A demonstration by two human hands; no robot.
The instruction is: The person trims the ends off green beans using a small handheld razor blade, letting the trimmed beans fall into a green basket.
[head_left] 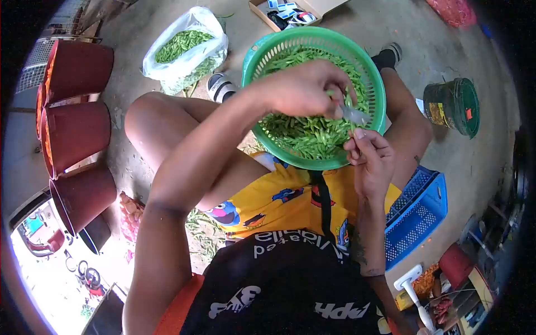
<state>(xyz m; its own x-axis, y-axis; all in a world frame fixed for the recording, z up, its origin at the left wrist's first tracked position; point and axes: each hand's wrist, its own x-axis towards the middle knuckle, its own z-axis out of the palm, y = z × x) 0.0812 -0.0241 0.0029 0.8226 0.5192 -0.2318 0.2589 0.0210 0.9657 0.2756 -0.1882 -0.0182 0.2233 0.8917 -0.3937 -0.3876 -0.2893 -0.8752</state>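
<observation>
A round green perforated plastic basket (pixel 382 106) rests across my lap, holding many short cut pieces of green beans (pixel 307 137). Over its right half, my left hand (pixel 312 89) is closed round a small knife (pixel 356 115), its grey blade pointing right and down. Just below the blade, at the basket's right rim, my right hand (pixel 369 159) pinches a thin green bean (pixel 353 129) between thumb and fingertips. Blade and bean overlap in this view. The knife's handle is hidden in my left fingers.
An open plastic bag (pixel 215 47) of cut green beans stands at upper left. Dark red tubs (pixel 78 137) line the left side. On the right are a blue crate (pixel 416 218) and a dark green bucket (pixel 452 106). A cardboard box (pixel 324 5) lies beyond the basket.
</observation>
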